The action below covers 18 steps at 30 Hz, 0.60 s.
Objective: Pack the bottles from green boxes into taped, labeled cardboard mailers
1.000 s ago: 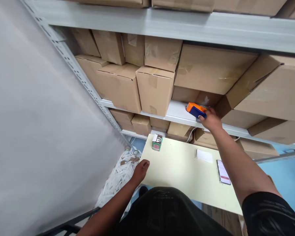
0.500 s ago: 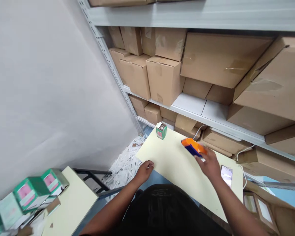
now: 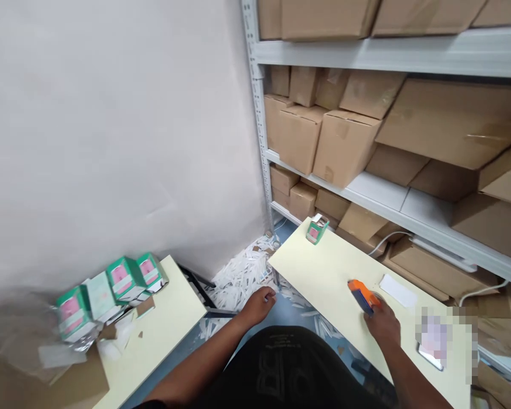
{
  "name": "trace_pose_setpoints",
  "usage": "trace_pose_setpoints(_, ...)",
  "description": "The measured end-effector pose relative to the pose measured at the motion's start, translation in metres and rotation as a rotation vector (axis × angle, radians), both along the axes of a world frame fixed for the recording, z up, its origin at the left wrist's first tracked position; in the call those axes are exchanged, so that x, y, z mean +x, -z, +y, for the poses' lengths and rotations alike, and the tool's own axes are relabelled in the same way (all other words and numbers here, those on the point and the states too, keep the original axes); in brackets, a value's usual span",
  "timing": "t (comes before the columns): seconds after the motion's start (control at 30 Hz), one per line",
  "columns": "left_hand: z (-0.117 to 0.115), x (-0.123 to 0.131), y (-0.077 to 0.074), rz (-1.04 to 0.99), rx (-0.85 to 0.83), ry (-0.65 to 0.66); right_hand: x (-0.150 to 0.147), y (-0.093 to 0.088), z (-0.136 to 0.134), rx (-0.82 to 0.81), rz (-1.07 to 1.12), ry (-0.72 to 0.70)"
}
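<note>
Over the pale table (image 3: 306, 267) on the right, my right hand (image 3: 382, 325) is closed round an orange and dark blue object (image 3: 363, 293), whose exact kind I cannot make out. A white slip (image 3: 398, 291) lies just beyond that hand. My left hand (image 3: 259, 305) hovers over the gap between the two tables, its fingers curled; whether they hold anything is too small to tell. At the far corner of the right table stands an open green and pink box (image 3: 317, 229). A phone (image 3: 431, 355), partly blurred, rests near the right forearm.
Several green and pink boxes (image 3: 123, 278) line the left table (image 3: 153, 329), with plastic wrap and cardboard scraps beside them. Paper strips (image 3: 242, 275) cover the floor by the wall. Metal shelves (image 3: 323, 180) with brown cartons (image 3: 344, 145) rise behind the right table.
The view has swung left. My right hand has lowered the orange and blue object towards the table. The white slip now shows on the table beyond it.
</note>
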<state>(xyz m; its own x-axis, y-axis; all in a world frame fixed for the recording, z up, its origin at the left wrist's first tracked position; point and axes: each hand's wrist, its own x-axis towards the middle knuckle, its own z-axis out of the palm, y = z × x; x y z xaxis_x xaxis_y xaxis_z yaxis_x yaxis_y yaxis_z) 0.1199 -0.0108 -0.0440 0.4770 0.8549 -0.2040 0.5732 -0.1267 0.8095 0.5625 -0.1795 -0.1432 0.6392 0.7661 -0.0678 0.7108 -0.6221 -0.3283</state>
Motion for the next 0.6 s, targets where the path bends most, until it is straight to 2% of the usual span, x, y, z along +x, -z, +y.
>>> trace_pose_setpoints(0.13,-0.001,-0.057,0.002,-0.026,-0.012,-0.081,-0.039,-0.010,0.000,-0.011,-0.161,-0.021)
trace_pose_setpoints(0.23,0.001,-0.099,0.002,-0.082,-0.024,-0.147,-0.084,-0.015,0.019,0.081,-0.115,-0.082)
trace_pose_setpoints(0.3,0.001,-0.123,0.001,-0.111,-0.020,-0.195,-0.119,-0.018,0.042,0.104,0.006,-0.145)
trace_pose_setpoints(0.4,-0.001,-0.151,-0.003,-0.134,-0.009,-0.299,-0.170,-0.028,0.083,0.045,0.248,-0.308)
trace_pose_setpoints(0.5,-0.006,-0.166,-0.006,-0.152,0.000,-0.410,-0.209,-0.042,0.126,0.029,0.379,-0.526)
trace_pose_setpoints(0.6,-0.014,-0.172,-0.009,-0.154,-0.007,-0.529,-0.235,-0.054,0.167,0.012,0.450,-0.649)
